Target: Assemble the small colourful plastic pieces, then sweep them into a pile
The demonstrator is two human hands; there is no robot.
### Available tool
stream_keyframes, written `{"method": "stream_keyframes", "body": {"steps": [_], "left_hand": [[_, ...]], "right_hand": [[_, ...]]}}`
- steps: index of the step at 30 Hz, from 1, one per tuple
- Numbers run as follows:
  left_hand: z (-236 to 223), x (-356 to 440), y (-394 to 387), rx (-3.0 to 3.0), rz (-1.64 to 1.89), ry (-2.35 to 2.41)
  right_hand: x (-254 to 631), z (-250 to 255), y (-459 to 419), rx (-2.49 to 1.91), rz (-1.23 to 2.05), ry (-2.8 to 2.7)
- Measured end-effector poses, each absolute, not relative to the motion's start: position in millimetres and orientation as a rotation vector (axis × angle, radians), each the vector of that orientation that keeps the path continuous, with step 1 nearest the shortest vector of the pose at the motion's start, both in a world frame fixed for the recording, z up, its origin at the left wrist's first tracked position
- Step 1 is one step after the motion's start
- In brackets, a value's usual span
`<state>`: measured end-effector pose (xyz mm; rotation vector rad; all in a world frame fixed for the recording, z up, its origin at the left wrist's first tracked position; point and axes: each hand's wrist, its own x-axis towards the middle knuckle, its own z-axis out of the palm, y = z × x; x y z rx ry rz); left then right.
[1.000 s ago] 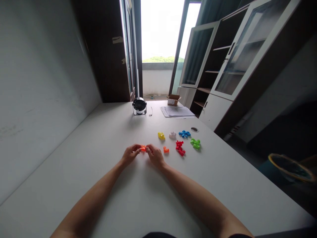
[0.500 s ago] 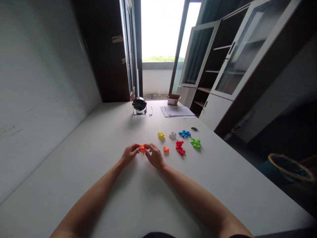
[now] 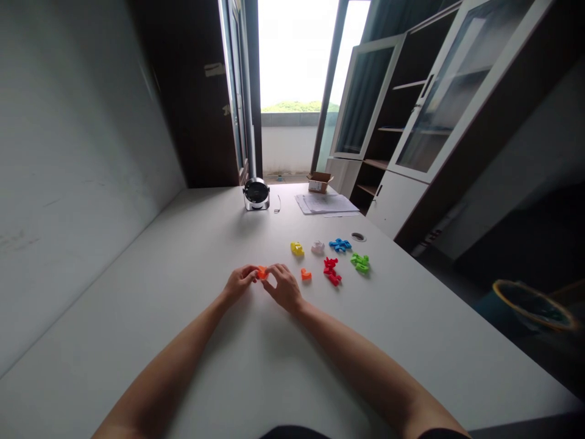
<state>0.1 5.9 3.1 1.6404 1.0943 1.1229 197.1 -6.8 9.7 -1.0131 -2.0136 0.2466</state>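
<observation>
Both hands meet over the white table (image 3: 192, 256), pinching one small orange plastic piece (image 3: 262, 272) between their fingertips. My left hand (image 3: 239, 283) grips it from the left and my right hand (image 3: 284, 286) from the right, fingers curled. A second orange piece (image 3: 306, 275) lies just right of my right hand. Beyond it lie red pieces (image 3: 332, 272), green pieces (image 3: 361, 263), blue pieces (image 3: 340, 245), a yellow piece (image 3: 297, 249) and a white piece (image 3: 317, 247).
A small round fan (image 3: 256, 194) stands at the table's far end, beside a stack of papers (image 3: 325, 204) and a small cardboard box (image 3: 319, 182). A cable hole (image 3: 358, 236) sits near the right edge. Glass-door cabinets (image 3: 411, 116) stand to the right, a bin (image 3: 530, 305) on the floor.
My right hand's fingers have shifted slightly left and curled closer round the orange piece. The view has tilted up a little. The loose pieces have not moved.
</observation>
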Motion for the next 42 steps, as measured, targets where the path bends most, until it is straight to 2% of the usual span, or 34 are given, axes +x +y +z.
{"method": "stream_keyframes", "body": {"steps": [28, 42], "left_hand": [[4, 3, 4, 1.711, 1.016, 1.104], [2, 3, 3, 1.683, 0.977, 1.105]], "right_hand": [[201, 16, -8, -1.037, 0.253, -2.083], [259, 33, 30, -1.511, 0.038, -2.117]]}}
